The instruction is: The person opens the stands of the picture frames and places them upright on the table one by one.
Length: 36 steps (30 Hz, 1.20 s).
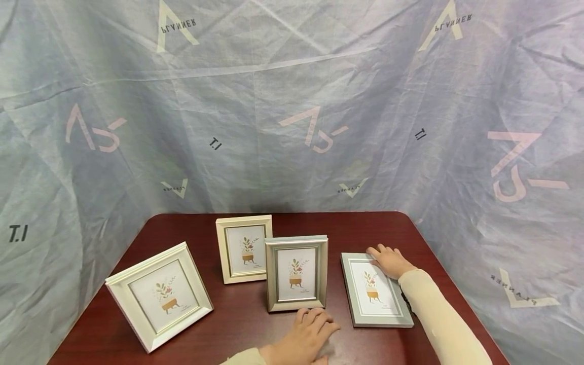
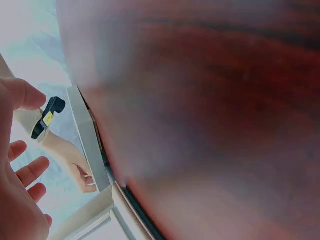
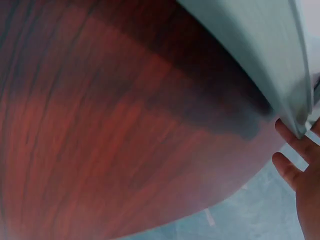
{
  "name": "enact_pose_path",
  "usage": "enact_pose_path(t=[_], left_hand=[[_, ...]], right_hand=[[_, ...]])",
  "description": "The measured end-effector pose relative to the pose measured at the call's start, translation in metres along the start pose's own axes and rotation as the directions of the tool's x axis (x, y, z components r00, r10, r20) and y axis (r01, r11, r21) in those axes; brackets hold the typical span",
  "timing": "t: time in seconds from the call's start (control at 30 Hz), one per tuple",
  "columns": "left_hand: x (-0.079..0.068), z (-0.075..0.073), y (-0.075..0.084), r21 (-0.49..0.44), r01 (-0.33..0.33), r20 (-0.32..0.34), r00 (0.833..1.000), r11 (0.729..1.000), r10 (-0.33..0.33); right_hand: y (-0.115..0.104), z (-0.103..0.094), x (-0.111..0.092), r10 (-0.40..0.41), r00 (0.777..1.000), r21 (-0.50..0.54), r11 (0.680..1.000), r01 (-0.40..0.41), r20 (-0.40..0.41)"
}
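Observation:
My left hand (image 1: 304,338) hovers low before a silver-bronze picture frame (image 1: 271,274) that stands upright. In the left wrist view its fingers (image 2: 32,170) are relaxed and hold nothing. At the right, my right hand (image 1: 391,261) grips the upper right corner of a grey-green picture frame (image 1: 347,289), which leans well back with its picture up. In the right wrist view, that frame's edge (image 3: 265,55) meets the fingers (image 3: 292,137). Every picture shows a potted plant. The grey-green frame's back is hidden in the head view.
A cream picture frame (image 1: 221,248) stands behind the silver-bronze one. An off-white picture frame (image 1: 132,317) stands turned at the left. All are on a dark red wooden table (image 1: 237,324). Grey printed cloth (image 1: 292,167) hangs around the table's back and sides.

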<state>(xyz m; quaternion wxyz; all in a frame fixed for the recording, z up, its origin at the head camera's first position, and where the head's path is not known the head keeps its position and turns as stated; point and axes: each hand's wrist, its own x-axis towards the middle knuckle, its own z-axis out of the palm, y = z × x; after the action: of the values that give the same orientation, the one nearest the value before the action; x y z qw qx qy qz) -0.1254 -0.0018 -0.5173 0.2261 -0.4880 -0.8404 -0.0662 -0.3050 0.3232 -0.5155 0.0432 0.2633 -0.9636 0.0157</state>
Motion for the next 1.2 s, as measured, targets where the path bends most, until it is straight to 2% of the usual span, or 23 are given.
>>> enact_pose_path(t=[0.17, 0.27, 0.37, 0.47, 0.6, 0.77, 0.9, 1.07, 1.13, 1.2], left_hand=[[0.002, -0.003, -0.003, -0.058, 0.007, -0.017, 1.0, 0.998, -0.008], [0.003, -0.004, -0.004, -0.062, 0.009, -0.021, 1.0, 0.998, -0.01], [0.005, -0.005, -0.005, -0.056, 0.013, -0.032, 0.999, 0.998, -0.015], [0.006, -0.006, -0.007, -0.031, 0.017, -0.053, 0.998, 0.999, -0.019], [0.009, -0.008, -0.008, -0.021, 0.034, -0.064, 0.997, 0.999, -0.035], [0.012, -0.014, -0.009, -0.062, 0.056, -0.046, 0.997, 0.997, -0.058], [0.017, -0.02, -0.012, -0.063, 0.066, -0.052, 0.996, 0.996, -0.069], [0.024, -0.031, -0.02, -0.002, 0.071, -0.082, 0.994, 0.998, -0.071], [0.026, -0.035, -0.022, 0.011, 0.072, -0.08, 0.994, 0.997, -0.071], [0.029, -0.039, -0.024, 0.011, 0.079, -0.073, 0.994, 0.997, -0.078]], right_hand=[[0.002, -0.014, -0.002, -0.031, 0.999, 0.021, 0.999, 0.032, -0.028], [0.002, -0.025, -0.006, -0.085, 0.994, -0.008, 0.996, 0.084, -0.064], [0.002, -0.038, -0.011, -0.147, 0.984, -0.081, 0.987, 0.139, -0.102], [0.002, -0.051, -0.015, -0.227, 0.962, -0.177, 0.964, 0.199, -0.152], [0.001, -0.07, -0.018, -0.355, 0.911, -0.316, 0.906, 0.28, -0.209], [-0.004, -0.091, -0.021, -0.493, 0.834, -0.42, 0.831, 0.366, -0.248], [-0.011, -0.107, -0.024, -0.573, 0.774, -0.461, 0.782, 0.419, -0.268], [-0.022, -0.125, -0.026, -0.651, 0.704, -0.489, 0.73, 0.478, -0.284], [-0.026, -0.131, -0.027, -0.675, 0.684, -0.507, 0.707, 0.492, -0.277], [-0.029, -0.136, -0.027, -0.703, 0.654, -0.518, 0.685, 0.513, -0.282]])
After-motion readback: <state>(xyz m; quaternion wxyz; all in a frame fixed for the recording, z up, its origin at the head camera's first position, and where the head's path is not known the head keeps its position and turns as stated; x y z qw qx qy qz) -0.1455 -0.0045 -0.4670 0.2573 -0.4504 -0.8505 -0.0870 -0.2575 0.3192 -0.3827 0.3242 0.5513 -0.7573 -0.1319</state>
